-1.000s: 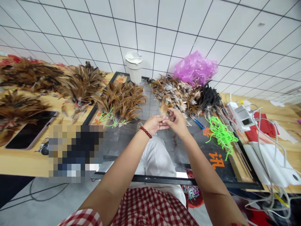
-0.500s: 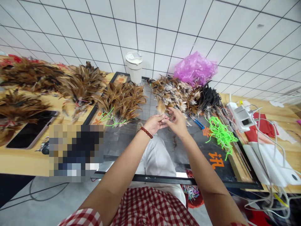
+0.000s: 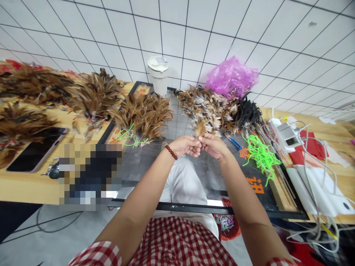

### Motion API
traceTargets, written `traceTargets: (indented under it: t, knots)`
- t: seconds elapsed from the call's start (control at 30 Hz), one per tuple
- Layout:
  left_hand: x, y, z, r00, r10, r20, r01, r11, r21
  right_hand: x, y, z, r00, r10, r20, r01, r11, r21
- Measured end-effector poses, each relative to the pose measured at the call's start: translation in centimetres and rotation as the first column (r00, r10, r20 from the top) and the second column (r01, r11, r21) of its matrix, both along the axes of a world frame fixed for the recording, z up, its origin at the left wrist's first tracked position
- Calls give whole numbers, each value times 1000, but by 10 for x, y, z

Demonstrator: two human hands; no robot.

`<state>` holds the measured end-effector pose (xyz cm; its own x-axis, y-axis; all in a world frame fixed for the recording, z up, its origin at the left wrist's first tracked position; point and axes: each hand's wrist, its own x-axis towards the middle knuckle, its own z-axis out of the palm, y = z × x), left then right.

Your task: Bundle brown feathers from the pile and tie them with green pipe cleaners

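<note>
Over the dark glass panel, my left hand (image 3: 187, 145), with a beaded bracelet at the wrist, meets my right hand (image 3: 213, 145) at the fingertips. Both hands are closed in a pinch. A small light-brown feather (image 3: 200, 128) stands up from between them, its lower end hidden by my fingers. Just beyond lies a heap of brown, cream and white feathers (image 3: 206, 111). To the left sits a pile of brown feathers (image 3: 145, 114) with green cords (image 3: 130, 136) at its front. Blue-handled snips (image 3: 233, 142) lie to the right of my right hand.
A white lidded cup (image 3: 159, 77) and a purple plastic bag (image 3: 233, 77) stand against the tiled wall. On the right are bright green cords (image 3: 262, 157), black feathers (image 3: 247, 112), a power strip (image 3: 283, 135) and loose cables. A phone (image 3: 36, 149) lies on the left.
My right hand has turned and lowered, its fingers now curled in against the left fingertips. The feather has shifted slightly to the right.
</note>
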<state>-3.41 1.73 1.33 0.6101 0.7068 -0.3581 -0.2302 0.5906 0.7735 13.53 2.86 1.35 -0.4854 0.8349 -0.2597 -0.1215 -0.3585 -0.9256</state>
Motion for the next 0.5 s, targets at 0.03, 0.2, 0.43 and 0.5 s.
traceTargets:
  t: [0.03,0.2,0.43,0.5]
  knots:
    - [0,0,0,1000,-9,-7,9,1000,-5,-1,0,-1,1000,3,2,-3,1000,3]
    - [2,0,4,999,54,-1,-54,997,-49,-4,3,-5,986,-168,21,165,982,88]
    - [7,-2,2,993,103,-55,-104,995,-9,-9,3,-7,970,-225,97,214,970,115]
    - [10,-3,0,988,137,-68,-137,991,1,-10,4,-7,972,-207,109,193,973,130]
